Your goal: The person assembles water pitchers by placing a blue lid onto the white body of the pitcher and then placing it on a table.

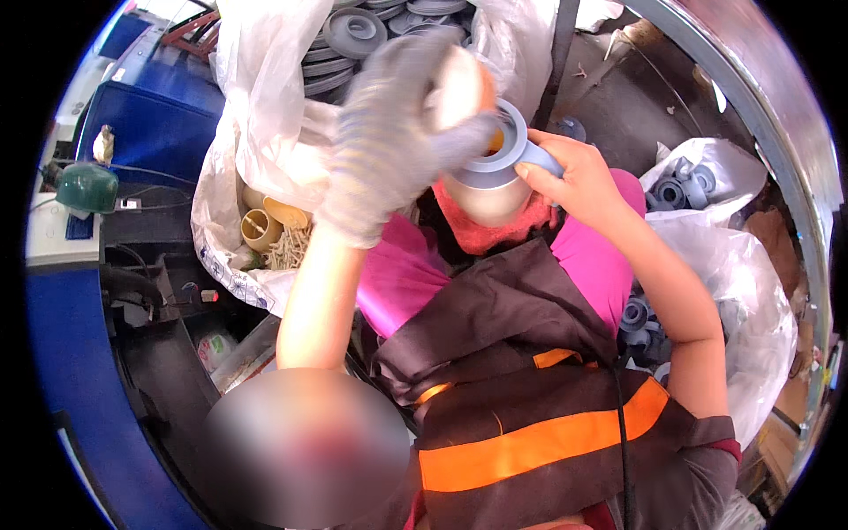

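My left hand (397,132) wears a grey knitted glove and is blurred by motion; it presses down on the top of a grey round plastic part (503,155) with an orange piece showing in its centre. My right hand (574,177) is bare and grips the same grey part from the right side, fingers around its rim and spout. The part is held above my lap, over pink trousers and a red cloth (495,231). A dark brown apron with orange stripes (530,442) covers my front.
A clear plastic bag (265,106) of grey round parts stands at top left, with tan plastic cups (265,225) below it. Another bag of grey fittings (689,185) lies at right. A blue machine (150,124) is at left, a metal rim (777,115) at right.
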A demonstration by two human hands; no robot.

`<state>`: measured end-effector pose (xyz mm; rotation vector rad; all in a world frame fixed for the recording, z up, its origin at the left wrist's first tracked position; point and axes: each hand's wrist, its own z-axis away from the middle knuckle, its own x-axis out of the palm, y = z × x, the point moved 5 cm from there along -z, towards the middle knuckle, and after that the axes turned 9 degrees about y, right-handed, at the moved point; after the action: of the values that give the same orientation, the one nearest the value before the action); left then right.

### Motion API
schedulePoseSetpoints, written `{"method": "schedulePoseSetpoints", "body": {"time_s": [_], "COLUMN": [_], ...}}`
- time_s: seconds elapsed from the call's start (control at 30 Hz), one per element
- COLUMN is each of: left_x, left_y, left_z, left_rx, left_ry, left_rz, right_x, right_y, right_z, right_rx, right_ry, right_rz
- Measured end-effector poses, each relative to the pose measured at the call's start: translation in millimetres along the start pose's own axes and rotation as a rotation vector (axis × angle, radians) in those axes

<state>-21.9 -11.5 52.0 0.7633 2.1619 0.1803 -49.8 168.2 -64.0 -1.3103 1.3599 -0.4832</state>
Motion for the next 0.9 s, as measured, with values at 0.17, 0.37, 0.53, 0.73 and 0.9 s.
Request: {"method": "schedulePoseSetpoints", "body": {"time_s": [0.17, 0.37, 0.53, 0.73, 0.9], "left_x": [47, 54, 5, -52, 54], "left_y": [10, 14, 30, 80, 24], "left_z": [5, 0, -38, -69, 20], "left_rx": [0.079, 0.074, 0.252, -0.099, 0.136], "left_ry": [-0.246, -0.267, -0.055, -0.126, -0.157], "left_rz": [-0.204, -0.183, -0.116, 0.375, -0.273], "right_x": [-11, -11, -8, -12, 3], "right_y": [2, 29, 20, 29, 23], "right_z": [8, 29, 24, 32, 31], "right_rx": [-0.161, 0.040, 0.046, 0.031, 0.031], "right_ry": [0.089, -0.020, -0.028, 0.026, -0.014], "right_rz": [0.167, 0.481, 0.504, 0.514, 0.501]}}
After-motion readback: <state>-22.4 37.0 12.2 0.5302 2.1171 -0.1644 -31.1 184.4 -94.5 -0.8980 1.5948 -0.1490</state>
